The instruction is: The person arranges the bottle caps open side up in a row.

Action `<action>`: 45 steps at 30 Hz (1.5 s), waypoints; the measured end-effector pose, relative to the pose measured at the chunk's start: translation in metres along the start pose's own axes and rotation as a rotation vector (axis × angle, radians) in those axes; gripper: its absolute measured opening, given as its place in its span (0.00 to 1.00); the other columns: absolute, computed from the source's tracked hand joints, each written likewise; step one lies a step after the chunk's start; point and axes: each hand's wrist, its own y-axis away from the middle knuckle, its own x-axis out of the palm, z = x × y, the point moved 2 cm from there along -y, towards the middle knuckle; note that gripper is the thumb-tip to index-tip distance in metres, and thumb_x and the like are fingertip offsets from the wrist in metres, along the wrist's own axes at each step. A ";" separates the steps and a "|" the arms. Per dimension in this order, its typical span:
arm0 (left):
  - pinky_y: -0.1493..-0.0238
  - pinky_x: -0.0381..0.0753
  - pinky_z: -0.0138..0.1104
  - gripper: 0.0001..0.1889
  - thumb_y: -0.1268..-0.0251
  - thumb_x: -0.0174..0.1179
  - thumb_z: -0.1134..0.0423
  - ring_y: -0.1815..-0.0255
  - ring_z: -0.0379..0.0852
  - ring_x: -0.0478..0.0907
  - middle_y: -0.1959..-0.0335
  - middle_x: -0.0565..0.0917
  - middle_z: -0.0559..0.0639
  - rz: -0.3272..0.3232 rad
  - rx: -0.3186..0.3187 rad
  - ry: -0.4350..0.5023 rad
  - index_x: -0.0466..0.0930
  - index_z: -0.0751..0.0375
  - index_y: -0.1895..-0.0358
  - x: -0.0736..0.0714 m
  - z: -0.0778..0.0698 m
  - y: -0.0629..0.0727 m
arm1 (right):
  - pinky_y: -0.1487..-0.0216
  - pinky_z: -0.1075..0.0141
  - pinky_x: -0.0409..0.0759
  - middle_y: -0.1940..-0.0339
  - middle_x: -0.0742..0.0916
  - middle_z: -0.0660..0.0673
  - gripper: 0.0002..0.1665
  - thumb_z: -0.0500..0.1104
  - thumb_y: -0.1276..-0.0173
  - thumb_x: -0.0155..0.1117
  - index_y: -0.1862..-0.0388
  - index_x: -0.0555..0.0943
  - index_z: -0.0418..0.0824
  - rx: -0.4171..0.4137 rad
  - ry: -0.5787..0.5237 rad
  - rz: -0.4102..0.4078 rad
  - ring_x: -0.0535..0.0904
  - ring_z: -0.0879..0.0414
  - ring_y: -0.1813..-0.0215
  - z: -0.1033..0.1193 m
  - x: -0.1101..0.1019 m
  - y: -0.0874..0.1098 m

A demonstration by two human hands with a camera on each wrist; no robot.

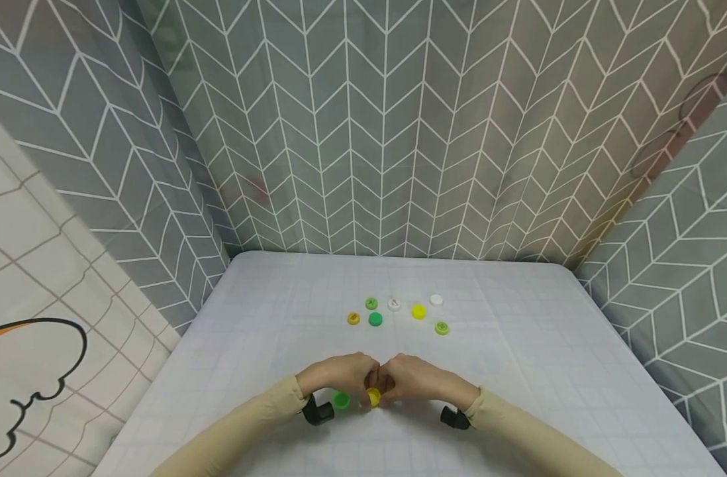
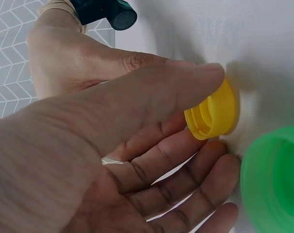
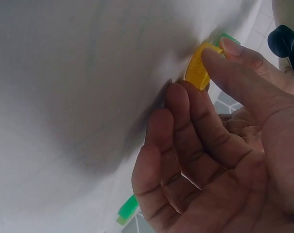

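Note:
A yellow bottle cap (image 1: 373,396) stands on edge on the white table (image 1: 518,371), near its front. Both hands meet at it. My left hand (image 1: 339,374) has its thumb (image 2: 185,82) on the yellow cap (image 2: 216,112) and its fingers curled under it. My right hand (image 1: 420,379) pinches the same yellow cap (image 3: 199,70) between thumb (image 3: 234,60) and fingertips. A green cap (image 1: 340,399) lies open side up just left of the yellow one, beside my left hand; this green cap (image 2: 275,179) touches no finger.
Several more caps lie in a loose group at mid-table: green (image 1: 371,303), white (image 1: 394,304), another white (image 1: 436,299), yellow (image 1: 419,311), orange (image 1: 353,318), dark green (image 1: 375,319), lime (image 1: 441,328). Chevron-patterned curtains (image 1: 363,132) enclose the table on three sides.

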 end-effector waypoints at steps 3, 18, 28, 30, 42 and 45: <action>0.69 0.74 0.26 0.16 0.55 0.76 0.66 0.75 0.33 0.72 0.73 0.80 0.40 -0.001 0.004 0.000 0.79 0.56 0.65 0.000 0.002 -0.001 | 0.71 0.77 0.75 0.77 0.85 0.57 0.10 0.45 0.45 0.75 0.68 0.84 0.43 -0.001 0.014 -0.006 0.74 0.72 0.77 0.001 0.000 0.000; 0.70 0.74 0.28 0.14 0.51 0.73 0.52 0.73 0.34 0.74 0.73 0.80 0.38 -0.058 0.020 0.051 0.80 0.52 0.65 -0.017 0.007 0.003 | 0.68 0.75 0.76 0.73 0.84 0.59 0.07 0.44 0.40 0.71 0.64 0.84 0.46 -0.027 -0.032 -0.034 0.77 0.69 0.71 -0.007 -0.015 0.004; 0.63 0.82 0.36 0.17 0.44 0.70 0.51 0.61 0.52 0.83 0.65 0.85 0.47 -0.183 0.026 0.388 0.81 0.58 0.57 -0.062 0.035 0.002 | 0.59 0.66 0.81 0.52 0.85 0.43 0.19 0.48 0.37 0.69 0.48 0.80 0.46 -0.018 -0.277 -0.346 0.80 0.54 0.55 -0.028 -0.066 0.009; 0.61 0.83 0.38 0.18 0.43 0.69 0.52 0.58 0.55 0.83 0.62 0.85 0.49 -0.182 0.012 0.488 0.81 0.59 0.55 -0.069 0.040 0.002 | 0.56 0.65 0.81 0.50 0.84 0.41 0.23 0.48 0.36 0.69 0.44 0.79 0.46 0.016 -0.323 -0.404 0.80 0.51 0.52 -0.035 -0.072 0.008; 0.54 0.83 0.39 0.22 0.40 0.67 0.58 0.57 0.47 0.81 0.54 0.81 0.58 -0.304 -0.035 0.686 0.77 0.67 0.47 -0.085 0.083 -0.004 | 0.52 0.56 0.80 0.46 0.82 0.31 0.28 0.40 0.34 0.66 0.35 0.73 0.37 0.117 -0.360 -0.469 0.78 0.39 0.46 -0.059 -0.081 -0.001; 0.54 0.83 0.39 0.21 0.42 0.68 0.57 0.55 0.47 0.81 0.53 0.80 0.56 -0.333 -0.045 0.701 0.78 0.64 0.48 -0.089 0.091 -0.006 | 0.52 0.57 0.80 0.46 0.82 0.31 0.28 0.40 0.34 0.66 0.36 0.73 0.38 0.112 -0.352 -0.478 0.79 0.39 0.46 -0.059 -0.085 -0.003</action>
